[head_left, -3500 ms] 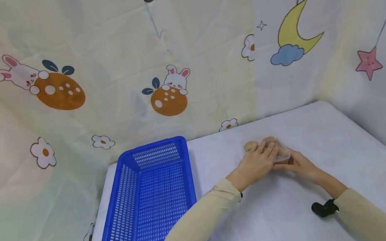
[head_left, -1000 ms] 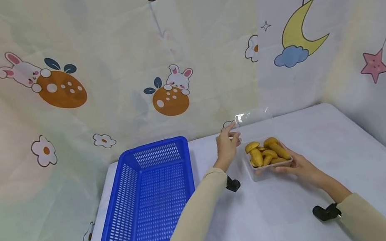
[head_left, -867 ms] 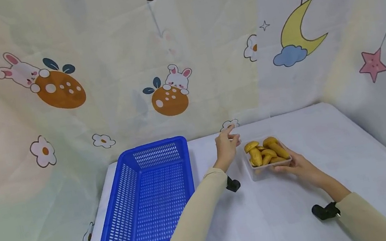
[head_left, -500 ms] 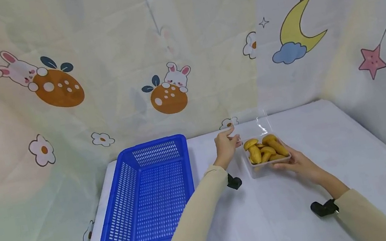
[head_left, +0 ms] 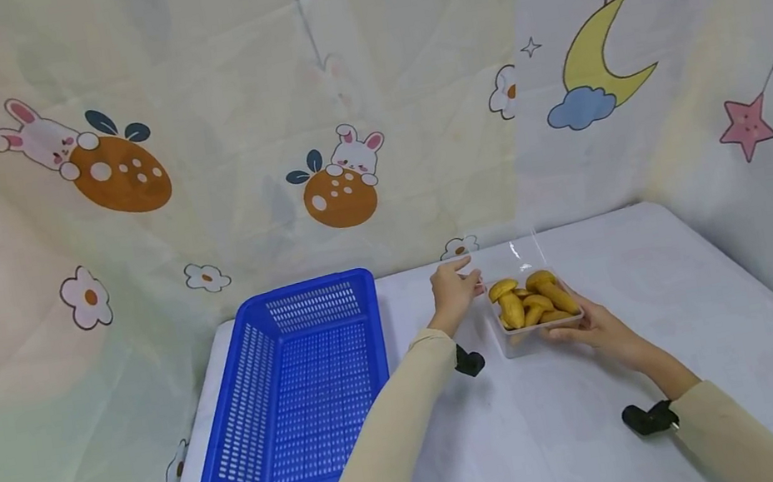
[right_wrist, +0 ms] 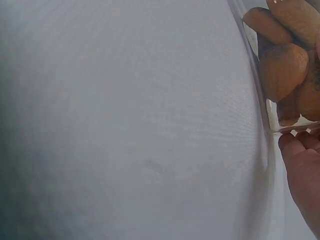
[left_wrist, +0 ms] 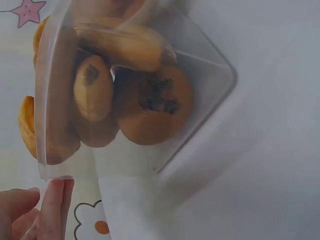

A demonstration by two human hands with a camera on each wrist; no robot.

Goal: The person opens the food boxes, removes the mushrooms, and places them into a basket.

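Observation:
A clear plastic box (head_left: 521,340) of yellow-brown mushrooms (head_left: 537,310) sits on the table, its transparent lid (head_left: 521,253) raised at the back. My right hand (head_left: 604,331) grips the box's near right corner, thumb along the front; the right wrist view shows fingertips (right_wrist: 290,142) against its wall. At the box's far left corner is my left hand (head_left: 451,291), index finger stretched out beside the lid. In the left wrist view, two straight fingers (left_wrist: 54,207) meet the box's edge while the thumb (left_wrist: 19,201) stands apart.
A blue perforated basket (head_left: 380,360) stands left of the box, near my left sleeve (head_left: 394,433). The white-covered table (head_left: 561,432) ends at a printed cloth wall (head_left: 400,87) behind. Black wrist devices (head_left: 648,419) hang from both sleeves.
My left hand has gone from lying over the box to its far left corner. The lid has swung up and back, baring the mushrooms. My right hand keeps its grip.

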